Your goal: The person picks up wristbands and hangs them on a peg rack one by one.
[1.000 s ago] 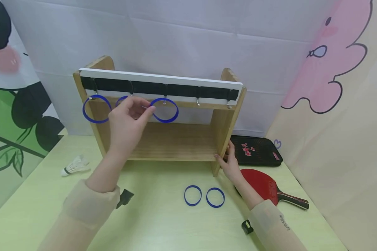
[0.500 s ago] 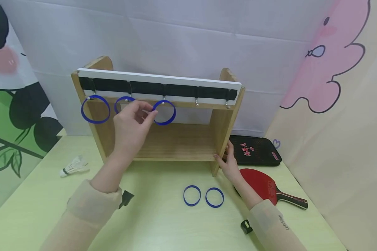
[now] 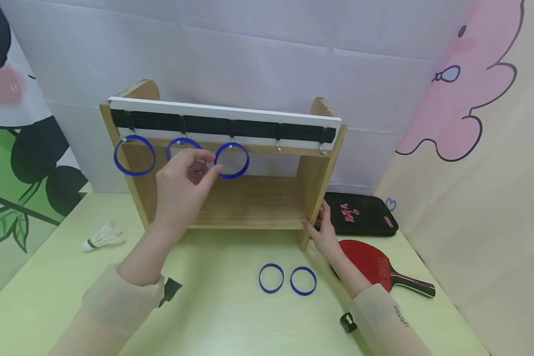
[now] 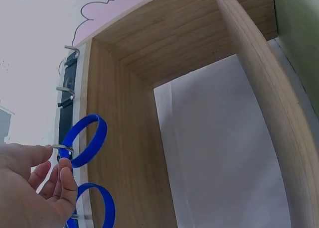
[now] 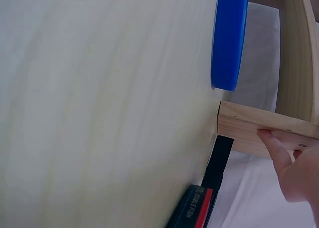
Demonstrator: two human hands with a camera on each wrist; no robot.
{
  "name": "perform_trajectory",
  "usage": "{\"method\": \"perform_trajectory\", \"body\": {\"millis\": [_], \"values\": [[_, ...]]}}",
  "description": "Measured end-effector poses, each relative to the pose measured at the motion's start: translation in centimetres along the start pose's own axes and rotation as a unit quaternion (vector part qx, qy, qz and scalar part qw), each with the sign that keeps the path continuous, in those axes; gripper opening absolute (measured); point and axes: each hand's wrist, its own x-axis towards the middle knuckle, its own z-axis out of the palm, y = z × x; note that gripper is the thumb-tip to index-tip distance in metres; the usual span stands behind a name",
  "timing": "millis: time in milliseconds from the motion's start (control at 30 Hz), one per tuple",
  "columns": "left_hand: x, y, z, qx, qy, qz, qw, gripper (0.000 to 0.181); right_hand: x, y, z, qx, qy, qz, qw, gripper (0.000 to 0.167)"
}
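Note:
A blue ring hangs from the middle hook of the wooden shelf. My left hand is right beside it, thumb and forefinger parted at the ring's left edge. In the left wrist view the hook passes through this ring, close to the thumb. Two more blue rings, a far-left ring and a second ring partly behind the hand, hang on the hooks to the left. My right hand grips the lower right side panel of the shelf.
Two blue rings, a left one and a right one, lie on the table. A red table tennis bat and a black case are at the right. A shuttlecock lies at the left. Two right-hand hooks hold no ring.
The middle ring has come down onto its hook and hangs there. My left hand's fingers have parted and drawn slightly left and down from it. My right hand stays on the shelf.

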Motion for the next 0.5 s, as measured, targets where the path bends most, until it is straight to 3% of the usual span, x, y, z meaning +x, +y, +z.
{"method": "perform_trajectory", "body": {"millis": [267, 500], "values": [[-1.8, 0.7, 0.5, -0.004, -0.058, 0.025, 0.998, 0.02, 0.0, 0.0, -0.1, -0.004, 0.002, 0.0, 1.0, 0.074], [-3.4, 0.1, 1.7, 0.004, -0.108, 0.035, 0.9936, 0.022, 0.0, 0.0, 0.0, -0.007, 0.002, 0.002, 1.0, 0.074]]}}
